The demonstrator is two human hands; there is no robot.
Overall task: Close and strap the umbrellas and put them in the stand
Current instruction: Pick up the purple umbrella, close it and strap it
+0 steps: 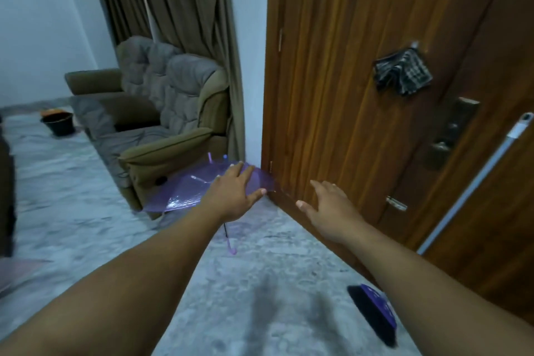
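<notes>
Purple, the open umbrella [202,188] is overlapped by the spread left hand [235,192], the spread right hand [329,208] held empty beside it above a marbled floor [260,283] near the wooden door [346,66].

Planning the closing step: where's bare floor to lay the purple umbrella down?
Bare floor between the forearms, bordered by the brush on the right. More at left, before the armchair. Crowded where the umbrella sits between armchair and door.

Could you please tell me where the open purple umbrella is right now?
In the head view, the purple umbrella lies open on the floor left of centre, between the armchair and the wooden door, with the left hand reaching over its canopy.
</notes>
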